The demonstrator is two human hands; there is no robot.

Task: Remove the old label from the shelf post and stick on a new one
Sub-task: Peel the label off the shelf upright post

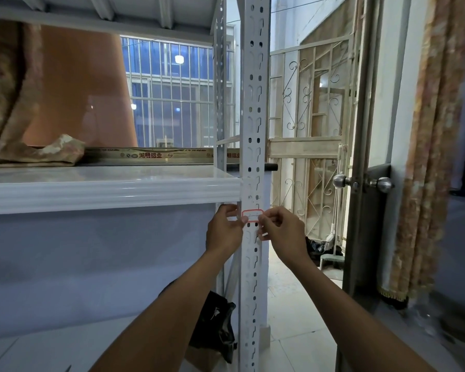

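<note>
A white perforated shelf post (253, 108) runs top to bottom at centre. A small white label with a red border (252, 215) lies across the post just below the white shelf beam (105, 193). My left hand (224, 230) pinches the label's left end, fingers against the post's left edge. My right hand (281, 228) pinches the label's right end and also holds a small white paper piece (262, 234) under its fingers. I cannot tell whether the label is stuck down or lifted off the post.
Folded patterned cloth (35, 151) and a long printed box (151, 154) lie on the shelf. A dark bag (215, 323) sits on the floor left of the post. To the right stand an ornate metal gate (314, 103), a door with round knobs (381, 185) and a patterned curtain (427, 157).
</note>
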